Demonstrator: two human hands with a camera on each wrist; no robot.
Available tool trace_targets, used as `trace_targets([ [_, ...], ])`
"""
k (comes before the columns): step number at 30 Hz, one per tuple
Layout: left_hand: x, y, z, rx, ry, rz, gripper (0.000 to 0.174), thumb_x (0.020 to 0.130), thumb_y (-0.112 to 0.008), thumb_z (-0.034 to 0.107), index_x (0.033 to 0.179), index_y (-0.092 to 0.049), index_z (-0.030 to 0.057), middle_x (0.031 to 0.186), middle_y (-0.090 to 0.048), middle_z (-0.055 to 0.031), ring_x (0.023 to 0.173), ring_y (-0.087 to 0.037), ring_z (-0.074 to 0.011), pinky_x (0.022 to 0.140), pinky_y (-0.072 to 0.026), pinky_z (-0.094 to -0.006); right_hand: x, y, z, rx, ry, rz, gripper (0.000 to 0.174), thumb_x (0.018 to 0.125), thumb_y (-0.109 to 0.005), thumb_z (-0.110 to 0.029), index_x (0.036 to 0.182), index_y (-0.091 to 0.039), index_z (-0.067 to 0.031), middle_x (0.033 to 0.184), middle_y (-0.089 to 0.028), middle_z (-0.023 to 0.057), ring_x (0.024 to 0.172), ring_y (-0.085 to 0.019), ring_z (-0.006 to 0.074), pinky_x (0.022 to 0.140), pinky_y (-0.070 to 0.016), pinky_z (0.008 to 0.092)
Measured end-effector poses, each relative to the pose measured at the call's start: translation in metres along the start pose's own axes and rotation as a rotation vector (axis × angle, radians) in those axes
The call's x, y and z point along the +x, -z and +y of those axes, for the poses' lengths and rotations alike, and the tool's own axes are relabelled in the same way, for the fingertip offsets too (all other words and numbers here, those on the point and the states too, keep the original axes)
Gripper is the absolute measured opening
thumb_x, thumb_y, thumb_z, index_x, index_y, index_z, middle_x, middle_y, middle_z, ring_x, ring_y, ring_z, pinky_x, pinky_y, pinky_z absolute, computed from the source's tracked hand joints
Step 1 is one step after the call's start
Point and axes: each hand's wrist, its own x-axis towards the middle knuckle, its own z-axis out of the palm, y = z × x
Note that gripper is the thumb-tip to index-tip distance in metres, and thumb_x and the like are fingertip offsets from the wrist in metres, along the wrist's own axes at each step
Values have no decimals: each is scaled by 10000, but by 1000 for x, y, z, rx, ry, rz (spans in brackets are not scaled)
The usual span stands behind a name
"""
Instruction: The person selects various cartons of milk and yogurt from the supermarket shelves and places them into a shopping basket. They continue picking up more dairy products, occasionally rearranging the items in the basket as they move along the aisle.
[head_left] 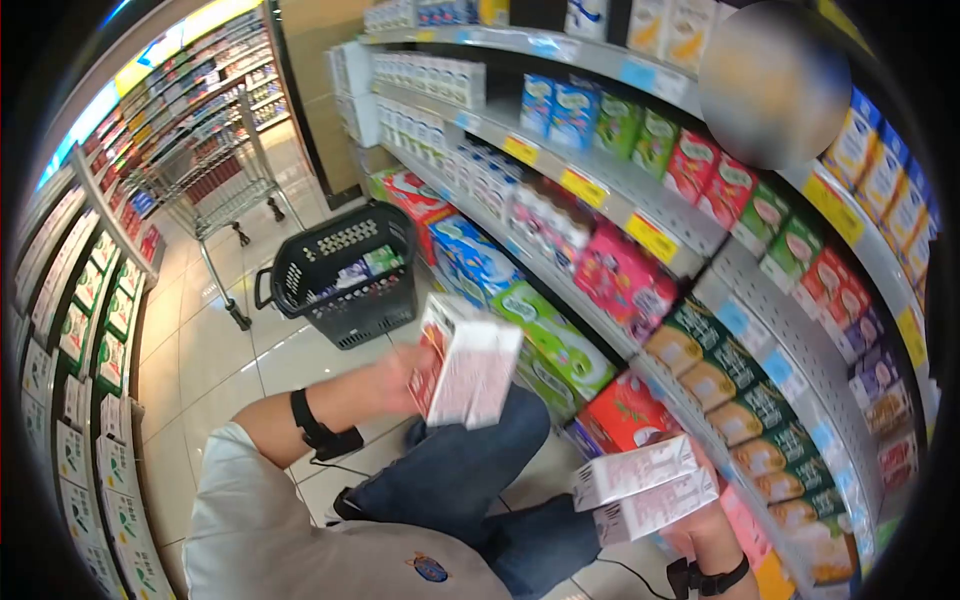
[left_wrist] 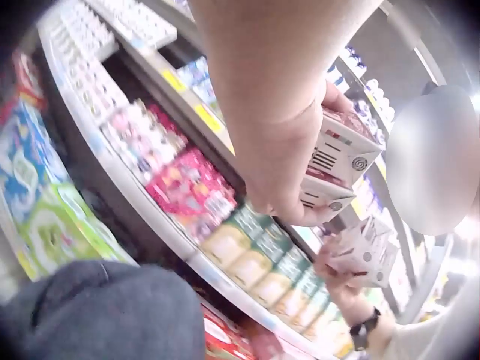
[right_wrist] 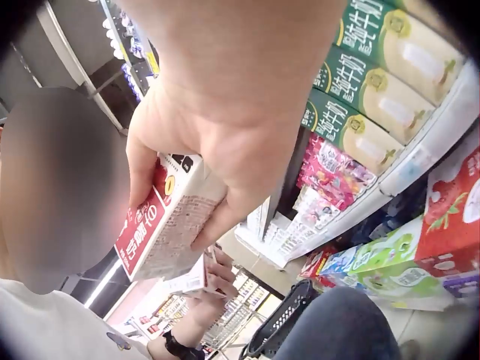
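Observation:
My left hand [head_left: 397,378] grips a pair of small red-and-white drink cartons [head_left: 480,365], held side by side above my bent knee. Their barcode ends [left_wrist: 324,155] show in the left wrist view, with fingers and thumb around the sides. On the other side, my right hand [head_left: 703,520] holds another pair of white cartons with pink-red print [head_left: 648,488], close to the lower shelf. In the right wrist view, that hand's thumb and fingers clasp the cartons [right_wrist: 169,225] from above, and a red panel with white characters faces out. Both pairs are apart from each other.
A black shopping basket [head_left: 365,312] with several small packs inside stands on the tiled floor. Behind it is a metal shopping cart [head_left: 215,185]. Shelves of cartons [head_left: 715,370] run along the right, with large drink boxes [head_left: 560,345] beneath. Stacked boxes [head_left: 95,330] line the left.

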Motion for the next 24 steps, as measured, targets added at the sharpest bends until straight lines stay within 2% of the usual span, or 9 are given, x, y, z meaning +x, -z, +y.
trace_targets([
  [1,-11,-2,28,55,-72,209,818,683,-812,278,1421,-510,96,1423,-553,-113,1305,-529,-306,1150,-343,-509,9,2,3,0,8,-23,1053,478,-983,-272,1342,-451,10,1309,-544,140,1219,-543,260,1054,-416,420],
  [4,-33,38,107,222,-357,203,639,845,-727,352,1365,-528,40,1301,-637,-121,1171,-632,-278,1055,-468,-440,31,12,14,-21,-53,108,1168,400,-1009,-304,1359,-424,17,1326,-554,134,1219,-558,269,1049,-438,434],
  [9,-94,188,236,510,-424,570,530,877,-696,329,1292,-566,26,1180,-685,-115,1047,-684,-249,944,-536,-410,100,-21,44,230,39,307,1213,394,-988,-229,1419,-382,-2,1337,-557,146,1235,-553,300,1043,-448,446],
  [15,-117,383,292,561,-92,778,525,823,-756,182,1294,-550,74,1117,-676,-55,984,-675,-179,892,-541,-348,240,-85,113,372,23,315,1162,425,-943,-148,1430,-377,-4,1334,-556,158,1245,-544,311,1048,-440,440],
  [18,-121,461,333,743,141,802,554,753,-803,126,1237,-549,38,1069,-682,-83,909,-690,-186,827,-557,-323,286,-95,164,399,-18,341,1147,435,-928,-121,1434,-375,-5,1333,-556,162,1248,-541,314,1050,-437,438],
  [19,-122,493,350,913,237,824,551,710,-830,113,1178,-547,42,1041,-679,-84,904,-683,-166,815,-550,-310,288,-85,188,366,-25,320,1023,504,-875,-113,1410,-416,0,1294,-586,167,1206,-573,334,1018,-472,458],
  [20,-123,511,368,983,327,828,588,671,-867,170,1145,-547,39,1008,-677,-78,913,-679,-175,824,-544,-314,295,-88,203,333,-27,294,900,572,-821,-106,1387,-456,4,1255,-617,172,1164,-605,355,986,-508,477],
  [23,-116,550,398,1529,545,910,831,549,-921,370,1187,-547,-8,1090,-673,-157,1025,-662,-273,914,-519,-355,318,-108,224,278,-107,372,908,553,-789,-67,1389,-444,18,1252,-617,176,1118,-631,342,954,-531,461],
  [24,-118,565,401,1511,556,913,831,549,-921,370,1187,-547,-8,1090,-673,-157,1025,-662,-273,914,-519,-355,322,-109,229,274,-126,372,908,553,-789,-67,1389,-444,18,1252,-617,176,1118,-631,342,954,-531,461],
])
